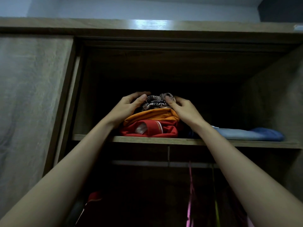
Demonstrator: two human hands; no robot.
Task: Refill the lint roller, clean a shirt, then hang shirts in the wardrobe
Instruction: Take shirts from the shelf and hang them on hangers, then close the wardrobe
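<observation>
A black-and-white patterned garment (157, 100) tops a folded stack on the wardrobe's upper shelf (98, 138). Beneath it lie an orange shirt (152, 116) and a red shirt (157, 130). My left hand (131, 104) cups the patterned garment's left side, fingers curled over it. Its right side is pinched by my right hand (178, 105). Both arms reach up from below. The lint roller is not in view.
Folded blue jeans (246, 134) lie on the same shelf to the right. Below the shelf runs a hanging rail (147, 163) with pink (191, 185) and yellow-green hangers (215, 194) and a red garment (94, 198). A closed wardrobe door (32, 95) stands at left.
</observation>
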